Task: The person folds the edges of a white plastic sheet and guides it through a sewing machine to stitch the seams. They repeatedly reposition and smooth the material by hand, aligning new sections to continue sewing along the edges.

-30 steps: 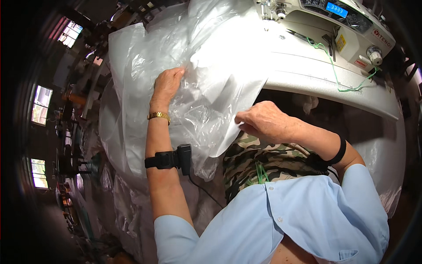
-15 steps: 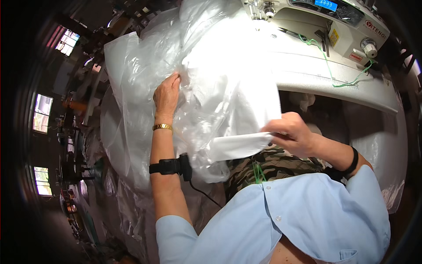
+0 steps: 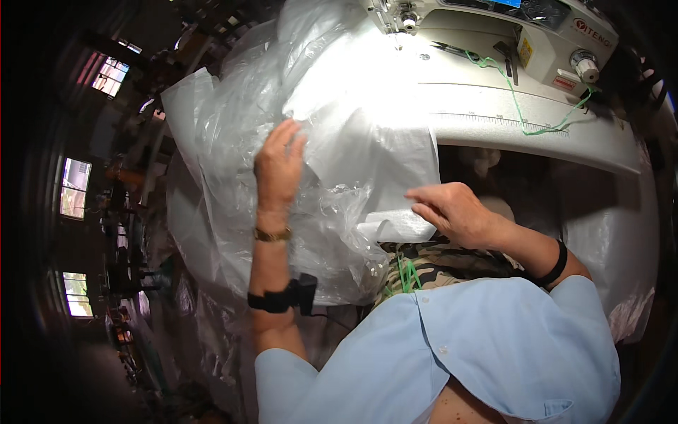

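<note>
A white woven plastic sheet (image 3: pixel 406 159) and crumpled clear plastic film (image 3: pixel 233 141) spill over the table's front edge toward my lap. Above the film is my left hand (image 3: pixel 279 166), its fingers stretched out and the thumb apart, holding nothing. Whether its fingertips touch the film I cannot tell. At the sheet's lower right corner, my right hand (image 3: pixel 455 212) has thumb and forefinger parted. Just left of it hangs a folded flap (image 3: pixel 399 226) of the sheet, out of its grasp. Strong light washes out the sheet near the sewing machine (image 3: pixel 551 42).
The machine's pale table (image 3: pixel 494 106) carries a printed ruler along its front. Green thread (image 3: pixel 519 106) trails across it, near dark tools (image 3: pixel 507 60) by the machine's base. Green strands (image 3: pixel 407 274) lie at my waist. More clear film (image 3: pixel 593 233) hangs at the right.
My right hand has let go of the sheet's folded edge, and the flap has dropped slightly. My left hand has loosened from the film and shifted a little right. The view has moved slightly.
</note>
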### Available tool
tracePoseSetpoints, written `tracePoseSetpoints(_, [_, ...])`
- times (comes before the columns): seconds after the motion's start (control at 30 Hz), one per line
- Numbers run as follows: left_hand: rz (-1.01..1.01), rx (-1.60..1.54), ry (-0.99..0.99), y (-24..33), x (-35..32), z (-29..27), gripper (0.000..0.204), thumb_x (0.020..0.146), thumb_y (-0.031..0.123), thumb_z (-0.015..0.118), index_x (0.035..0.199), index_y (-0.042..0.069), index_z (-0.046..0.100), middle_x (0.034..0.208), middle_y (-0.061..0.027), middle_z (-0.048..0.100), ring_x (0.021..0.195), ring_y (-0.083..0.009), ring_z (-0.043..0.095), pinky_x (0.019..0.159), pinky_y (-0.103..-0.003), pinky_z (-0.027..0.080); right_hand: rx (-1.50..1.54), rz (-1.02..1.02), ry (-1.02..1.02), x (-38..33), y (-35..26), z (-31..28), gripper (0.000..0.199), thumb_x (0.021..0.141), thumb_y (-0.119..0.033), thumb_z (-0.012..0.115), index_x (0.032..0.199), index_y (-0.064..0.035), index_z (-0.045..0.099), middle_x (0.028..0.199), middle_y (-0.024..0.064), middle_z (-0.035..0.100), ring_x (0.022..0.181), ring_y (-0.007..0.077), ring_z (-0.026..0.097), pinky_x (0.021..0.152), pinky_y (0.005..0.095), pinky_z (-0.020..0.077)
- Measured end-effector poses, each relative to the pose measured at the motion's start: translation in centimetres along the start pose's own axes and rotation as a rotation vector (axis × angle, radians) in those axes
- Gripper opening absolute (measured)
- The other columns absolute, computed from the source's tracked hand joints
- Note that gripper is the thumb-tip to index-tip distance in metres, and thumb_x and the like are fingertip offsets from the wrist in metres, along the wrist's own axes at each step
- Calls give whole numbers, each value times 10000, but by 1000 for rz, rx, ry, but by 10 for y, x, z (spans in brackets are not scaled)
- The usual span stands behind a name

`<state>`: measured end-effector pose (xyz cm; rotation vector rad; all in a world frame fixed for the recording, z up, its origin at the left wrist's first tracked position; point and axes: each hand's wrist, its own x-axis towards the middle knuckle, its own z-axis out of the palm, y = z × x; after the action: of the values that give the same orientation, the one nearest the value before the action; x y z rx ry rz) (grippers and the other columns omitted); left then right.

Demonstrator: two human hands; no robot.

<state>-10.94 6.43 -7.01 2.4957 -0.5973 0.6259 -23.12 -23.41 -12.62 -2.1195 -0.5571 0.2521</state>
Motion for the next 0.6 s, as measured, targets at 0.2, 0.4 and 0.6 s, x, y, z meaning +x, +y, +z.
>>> tracePoseSetpoints(0.2, [64,-53,-43,72,-31,2,231,926,84,626,1133,-1,681,1209,-164,669,1119,-302,639,960,-391,498,843,457,235,66,24,62,501,959,-262,602,1333,64,535,1070,209,672,894,199,676,675,340,524])
tracePoseSetpoints(0.4, [20,-233,-76,89,-36,-11,225,905,62,653,1117,-5,686,1148,-168,692,1076,-299,658,920,-381,510,1156,379,-73,81,37,61,414,927,-328,677,1193,-15,629,856,22,617,775,103,605,623,245,449])
tracePoseSetpoints(0.6, [46,-315,-205,112,-48,-21,237,907,-2,628,1137,-14,683,1166,-158,692,1108,-236,652,945,-334,497,946,255,-213,29,23,61,277,908,-310,696,943,-37,725,851,22,679,771,88,593,654,233,444])
